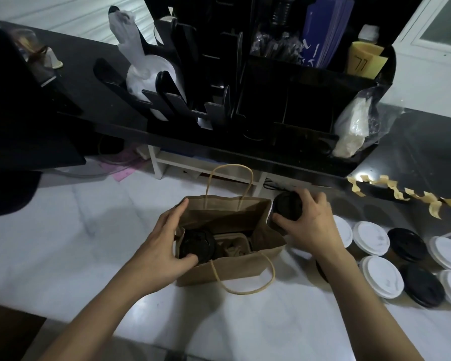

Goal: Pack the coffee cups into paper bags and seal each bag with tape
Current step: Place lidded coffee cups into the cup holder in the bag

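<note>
A black-lidded coffee cup point(287, 205) is clasped by the right grip point(307, 222); the brown paper bag point(219, 272) is pinched by the left grip point(164, 241).

Black organizer point(305, 82) stands on a dark ledge point(94, 50).

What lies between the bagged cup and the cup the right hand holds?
Head view: an empty cardboard carrier slot and the paper bag wall separate the bagged cup from the held cup.
</note>
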Action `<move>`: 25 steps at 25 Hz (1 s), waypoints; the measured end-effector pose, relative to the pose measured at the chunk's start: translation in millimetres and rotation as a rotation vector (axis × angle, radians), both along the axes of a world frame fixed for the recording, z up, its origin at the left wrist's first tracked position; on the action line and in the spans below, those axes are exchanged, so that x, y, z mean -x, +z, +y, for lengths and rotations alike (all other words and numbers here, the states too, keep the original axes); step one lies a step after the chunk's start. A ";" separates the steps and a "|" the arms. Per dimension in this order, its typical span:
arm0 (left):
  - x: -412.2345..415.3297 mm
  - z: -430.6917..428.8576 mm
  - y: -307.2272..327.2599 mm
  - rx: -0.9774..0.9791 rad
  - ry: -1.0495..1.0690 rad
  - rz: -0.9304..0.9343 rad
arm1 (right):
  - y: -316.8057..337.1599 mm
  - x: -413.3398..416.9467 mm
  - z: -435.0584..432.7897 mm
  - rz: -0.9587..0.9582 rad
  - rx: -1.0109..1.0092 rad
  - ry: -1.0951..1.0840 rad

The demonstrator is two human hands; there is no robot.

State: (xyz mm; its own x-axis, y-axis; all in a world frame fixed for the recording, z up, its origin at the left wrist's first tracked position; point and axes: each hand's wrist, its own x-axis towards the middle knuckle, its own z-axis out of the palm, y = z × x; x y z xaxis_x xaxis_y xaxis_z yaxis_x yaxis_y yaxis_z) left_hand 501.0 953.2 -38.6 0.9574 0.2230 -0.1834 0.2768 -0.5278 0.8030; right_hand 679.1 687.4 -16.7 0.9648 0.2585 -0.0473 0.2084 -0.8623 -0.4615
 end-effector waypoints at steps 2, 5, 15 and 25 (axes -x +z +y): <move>0.6 -0.1 0.0 0.002 -0.005 -0.007 | 18.0 7.6 2.7 -0.038 -0.053 -0.017; 1.3 0.0 -0.4 -0.007 -0.020 -0.007 | 41.9 16.8 5.5 -0.077 -0.111 -0.030; 2.0 0.8 0.2 0.009 -0.031 -0.011 | 97.5 45.9 13.7 -0.185 -0.366 0.031; 2.0 0.7 0.8 0.041 -0.022 -0.023 | 80.9 57.4 39.6 0.054 -0.262 0.385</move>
State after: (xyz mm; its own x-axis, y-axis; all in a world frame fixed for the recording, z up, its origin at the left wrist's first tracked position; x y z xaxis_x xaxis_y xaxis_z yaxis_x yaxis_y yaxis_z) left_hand 499.0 953.9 -37.9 0.9659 0.1949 -0.1703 0.2472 -0.4998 0.8301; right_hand 621.7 727.1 64.2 0.7944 0.6071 0.0199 0.4599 -0.5797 -0.6726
